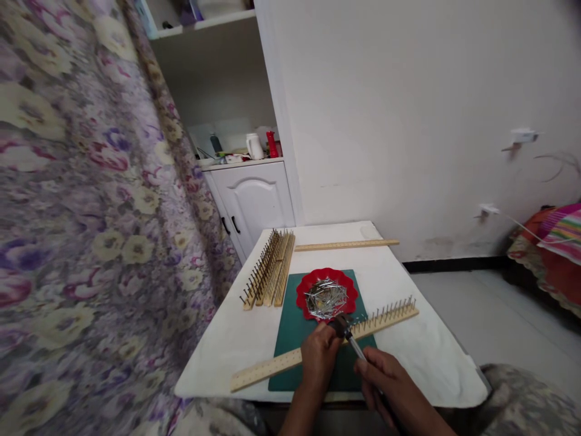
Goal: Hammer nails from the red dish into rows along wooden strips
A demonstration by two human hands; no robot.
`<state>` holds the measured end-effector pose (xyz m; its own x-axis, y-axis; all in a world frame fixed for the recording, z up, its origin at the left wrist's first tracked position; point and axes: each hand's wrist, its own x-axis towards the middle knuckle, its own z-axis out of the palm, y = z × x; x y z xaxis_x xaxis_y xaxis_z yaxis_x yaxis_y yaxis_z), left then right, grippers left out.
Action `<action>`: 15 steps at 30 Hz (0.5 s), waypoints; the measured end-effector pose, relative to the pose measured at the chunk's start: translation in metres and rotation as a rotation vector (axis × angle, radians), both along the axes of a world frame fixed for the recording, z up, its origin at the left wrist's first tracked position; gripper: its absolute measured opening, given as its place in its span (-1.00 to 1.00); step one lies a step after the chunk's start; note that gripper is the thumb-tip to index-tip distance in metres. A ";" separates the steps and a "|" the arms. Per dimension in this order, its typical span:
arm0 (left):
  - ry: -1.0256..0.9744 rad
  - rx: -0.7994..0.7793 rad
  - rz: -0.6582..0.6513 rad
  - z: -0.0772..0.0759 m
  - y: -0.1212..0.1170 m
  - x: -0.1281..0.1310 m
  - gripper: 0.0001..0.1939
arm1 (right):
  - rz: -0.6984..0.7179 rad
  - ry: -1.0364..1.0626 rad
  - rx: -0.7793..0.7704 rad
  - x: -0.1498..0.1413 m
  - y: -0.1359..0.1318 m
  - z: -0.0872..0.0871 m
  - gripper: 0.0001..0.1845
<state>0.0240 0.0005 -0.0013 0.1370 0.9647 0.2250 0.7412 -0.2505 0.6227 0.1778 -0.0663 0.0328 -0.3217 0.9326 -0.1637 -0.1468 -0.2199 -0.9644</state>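
Note:
My right hand (384, 378) grips the handle of a hammer (356, 346), whose dark head is right beside the fingertips of my left hand. My left hand (320, 351) rests over a long wooden strip (267, 366) with its fingers pinched together; what they hold is hidden. On the right part of the strip several nails (390, 312) stand upright, while the left part shows rows of small holes. The strip lies slantwise across a green cutting mat (290, 333). Just beyond my hands a red scalloped dish (349, 290) holds a heap of loose nails (325, 298).
Several nail-studded wooden strips (272, 272) lie side by side on the table's left. Another strip (347, 244) lies along the far edge of the white-covered table (218, 357). A floral curtain (113, 242) hangs at left; a white cabinet (256, 203) and wall stand behind.

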 end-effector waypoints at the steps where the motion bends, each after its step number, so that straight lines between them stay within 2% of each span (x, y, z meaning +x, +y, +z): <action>1: -0.004 0.001 -0.003 0.000 0.000 0.000 -0.85 | -0.002 0.003 0.003 0.000 0.000 0.000 -0.68; 5: -0.001 0.004 0.002 -0.001 0.000 -0.001 -0.85 | 0.006 0.017 0.005 -0.001 0.002 0.001 -0.71; 11: 0.007 0.011 0.018 -0.001 -0.001 -0.001 -0.83 | 0.000 -0.030 -0.015 0.002 -0.003 0.004 -0.64; 15: -0.013 0.011 0.015 0.000 -0.001 -0.001 -0.83 | 0.028 -0.049 -0.048 0.009 -0.014 -0.011 -0.54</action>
<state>0.0232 -0.0004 -0.0015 0.1197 0.9641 0.2372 0.7371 -0.2463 0.6293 0.1865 -0.0804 0.0215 -0.3379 0.9141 -0.2240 -0.0926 -0.2691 -0.9586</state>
